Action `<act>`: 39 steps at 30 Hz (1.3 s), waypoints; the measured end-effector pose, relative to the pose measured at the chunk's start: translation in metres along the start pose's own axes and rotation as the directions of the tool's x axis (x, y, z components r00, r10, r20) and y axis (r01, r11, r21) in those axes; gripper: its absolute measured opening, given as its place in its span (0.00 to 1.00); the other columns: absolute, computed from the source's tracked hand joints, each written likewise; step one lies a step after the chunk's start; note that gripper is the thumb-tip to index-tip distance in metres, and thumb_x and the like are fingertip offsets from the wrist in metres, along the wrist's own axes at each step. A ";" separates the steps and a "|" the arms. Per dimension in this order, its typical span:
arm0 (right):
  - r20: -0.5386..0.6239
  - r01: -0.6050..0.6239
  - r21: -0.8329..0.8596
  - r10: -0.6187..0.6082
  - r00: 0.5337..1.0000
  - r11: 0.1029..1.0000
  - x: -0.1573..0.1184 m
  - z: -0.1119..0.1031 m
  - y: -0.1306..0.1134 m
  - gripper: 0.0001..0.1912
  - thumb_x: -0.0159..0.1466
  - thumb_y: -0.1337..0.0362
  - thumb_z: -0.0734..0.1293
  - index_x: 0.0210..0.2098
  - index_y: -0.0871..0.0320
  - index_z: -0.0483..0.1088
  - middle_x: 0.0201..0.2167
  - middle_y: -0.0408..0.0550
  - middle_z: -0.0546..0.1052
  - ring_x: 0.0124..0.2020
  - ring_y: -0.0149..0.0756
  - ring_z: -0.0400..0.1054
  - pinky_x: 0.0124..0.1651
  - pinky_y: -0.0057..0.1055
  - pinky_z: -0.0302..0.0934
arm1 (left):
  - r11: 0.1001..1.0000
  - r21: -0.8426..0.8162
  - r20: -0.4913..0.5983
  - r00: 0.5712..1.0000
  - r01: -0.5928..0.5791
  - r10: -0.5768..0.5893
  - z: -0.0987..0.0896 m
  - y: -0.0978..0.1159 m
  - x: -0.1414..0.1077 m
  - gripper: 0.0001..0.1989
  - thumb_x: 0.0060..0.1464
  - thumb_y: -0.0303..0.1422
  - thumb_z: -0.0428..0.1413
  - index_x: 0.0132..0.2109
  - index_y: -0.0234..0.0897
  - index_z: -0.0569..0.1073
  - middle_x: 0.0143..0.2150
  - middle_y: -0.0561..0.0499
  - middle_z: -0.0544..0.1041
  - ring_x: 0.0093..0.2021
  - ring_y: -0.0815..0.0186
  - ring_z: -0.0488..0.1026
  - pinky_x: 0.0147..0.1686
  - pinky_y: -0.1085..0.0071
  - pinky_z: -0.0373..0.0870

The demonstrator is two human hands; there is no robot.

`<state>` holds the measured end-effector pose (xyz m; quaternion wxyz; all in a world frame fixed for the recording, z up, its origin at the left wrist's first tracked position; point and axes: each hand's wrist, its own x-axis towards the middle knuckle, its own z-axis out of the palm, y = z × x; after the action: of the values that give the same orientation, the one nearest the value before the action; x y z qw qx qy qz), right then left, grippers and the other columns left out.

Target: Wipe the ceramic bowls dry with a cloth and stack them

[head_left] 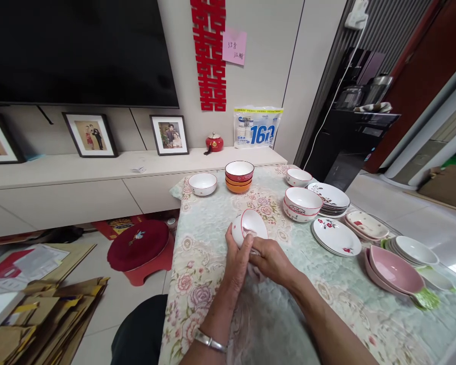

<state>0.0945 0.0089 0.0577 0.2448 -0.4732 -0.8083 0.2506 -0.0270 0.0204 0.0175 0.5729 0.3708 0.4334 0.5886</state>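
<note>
Bowl [256,222], white with a red rim, is held tilted over the desk [209,228], on the near side of the red-and-orange stack [239,179]. Fingers of the left hand [237,257] grasp its outer wall; those of the right hand [270,257] are closed on a pale cloth [255,274] at the rim. Left of the stack stands a white bowl [202,183]; to its right, a small bowl [299,177], paired bowls [303,203], plates [336,236] and pink dishes [396,268]. Behind the stack sit a red jar [215,143] and a bag [257,128].
</note>
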 end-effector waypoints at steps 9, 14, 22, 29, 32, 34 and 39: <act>0.091 0.083 -0.200 -0.065 0.994 0.976 -0.002 -0.018 0.012 0.21 0.72 0.58 0.54 0.26 0.58 0.67 0.28 0.44 0.70 0.35 0.34 0.61 0.44 0.33 0.54 | 0.991 0.122 -0.037 0.998 -0.050 0.055 -0.002 0.003 0.001 0.32 0.55 0.45 0.56 0.62 0.35 0.59 0.56 0.39 0.72 0.53 0.57 0.72 0.54 0.61 0.66; -0.122 -0.127 -0.492 0.076 0.990 0.861 0.000 -0.013 0.019 0.08 0.66 0.67 0.62 0.32 0.58 0.71 0.39 0.52 0.71 0.44 0.41 0.61 0.42 0.32 0.54 | 0.981 0.173 -0.029 0.995 -0.089 0.095 0.003 0.009 -0.003 0.32 0.52 0.42 0.59 0.61 0.34 0.61 0.57 0.40 0.71 0.57 0.54 0.69 0.57 0.60 0.63; -0.593 -0.374 -0.197 0.194 0.782 0.906 0.000 -0.021 0.050 0.07 0.60 0.69 0.59 0.29 0.57 0.67 0.33 0.49 0.68 0.35 0.38 0.62 0.39 0.32 0.57 | 0.992 0.122 -0.068 0.997 -0.021 0.030 0.001 0.009 -0.003 0.32 0.49 0.38 0.60 0.61 0.37 0.63 0.56 0.42 0.72 0.55 0.53 0.70 0.56 0.58 0.64; -0.283 -0.240 0.754 0.631 0.723 0.612 0.008 -0.011 0.064 0.12 0.46 0.62 0.67 0.31 0.59 0.71 0.26 0.46 0.75 0.29 0.41 0.68 0.34 0.35 0.62 | 0.988 0.133 0.034 0.997 -0.078 0.074 -0.002 0.014 -0.004 0.37 0.40 0.28 0.57 0.62 0.35 0.62 0.56 0.42 0.71 0.57 0.50 0.67 0.59 0.55 0.60; -0.241 -0.214 0.810 0.643 0.727 0.546 0.011 -0.007 0.062 0.15 0.46 0.59 0.67 0.33 0.60 0.71 0.23 0.46 0.76 0.25 0.39 0.68 0.31 0.34 0.63 | 0.981 0.152 0.083 0.991 -0.120 0.108 -0.003 0.018 -0.004 0.38 0.38 0.26 0.55 0.62 0.34 0.61 0.57 0.42 0.70 0.57 0.49 0.66 0.60 0.54 0.58; -0.272 -0.160 0.830 0.637 0.721 0.535 0.010 -0.009 0.059 0.16 0.48 0.60 0.68 0.35 0.59 0.71 0.27 0.46 0.77 0.27 0.37 0.69 0.32 0.33 0.63 | 0.976 0.176 0.113 0.988 -0.125 0.106 -0.003 0.021 -0.005 0.38 0.37 0.25 0.55 0.61 0.34 0.63 0.56 0.41 0.71 0.57 0.48 0.67 0.60 0.53 0.58; -0.527 0.025 0.648 0.425 0.736 0.761 0.002 -0.026 0.040 0.14 0.56 0.62 0.67 0.42 0.58 0.73 0.37 0.48 0.78 0.37 0.39 0.69 0.41 0.34 0.63 | 0.934 0.290 0.213 0.965 -0.210 0.151 -0.001 0.024 -0.010 0.38 0.37 0.21 0.54 0.60 0.34 0.66 0.60 0.41 0.68 0.62 0.46 0.61 0.64 0.53 0.51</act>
<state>0.1366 0.0321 0.0521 0.6180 -0.5123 -0.4848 0.3472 -0.0361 0.0110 0.0397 0.4890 0.5482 0.4284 0.5261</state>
